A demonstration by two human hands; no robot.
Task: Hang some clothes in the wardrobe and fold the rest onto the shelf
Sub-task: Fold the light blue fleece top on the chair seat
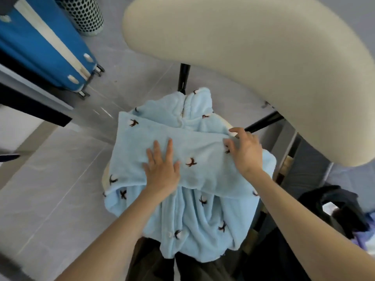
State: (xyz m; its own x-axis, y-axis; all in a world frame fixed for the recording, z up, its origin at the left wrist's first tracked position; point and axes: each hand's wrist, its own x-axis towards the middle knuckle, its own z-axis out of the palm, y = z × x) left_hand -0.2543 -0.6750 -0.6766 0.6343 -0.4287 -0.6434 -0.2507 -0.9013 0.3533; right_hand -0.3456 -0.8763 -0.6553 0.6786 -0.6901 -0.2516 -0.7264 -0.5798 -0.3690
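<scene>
A light blue fleece garment [194, 211] with small dark embroidered motifs and white buttons lies spread over a small cream seat, its collar at the far end. One sleeve is folded across the chest. My left hand [162, 167] presses flat on that folded sleeve, fingers straight. At the sleeve's right end my right hand [244, 149] rests with its fingers bent over the fabric's edge. The seat under the garment is almost wholly hidden.
A large cream chair back [263, 67] curves overhead on black legs [183, 78]. A blue suitcase [44, 47] on wheels and a perforated bin [85, 15] stand at the far left. Dark clothes [334, 211] are piled at the right. The floor is grey tile [50, 199].
</scene>
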